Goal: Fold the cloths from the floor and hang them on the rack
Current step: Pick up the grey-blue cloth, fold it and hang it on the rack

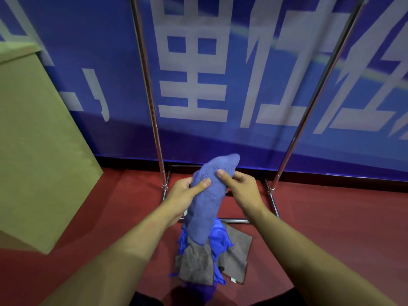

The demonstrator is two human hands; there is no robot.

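Note:
A periwinkle-blue cloth (209,195), folded into a long narrow strip, hangs in the air in front of me. My left hand (185,195) grips its left side with the thumb pressed on top. My right hand (238,186) pinches its upper right edge. On the red floor below lies a pile of cloths: a bright blue cloth (220,239), a grey cloth (196,263) on top of it and another grey cloth (238,255) underneath. The metal rack (154,107) stands just behind, with two upright poles and a base frame; its top bar is out of view.
A large cardboard box (39,140) stands at the left, close to the rack's left pole. A blue banner with white characters (198,74) covers the wall behind the rack. The rack's right pole (309,111) leans in view. Red floor (331,217) spreads to the right.

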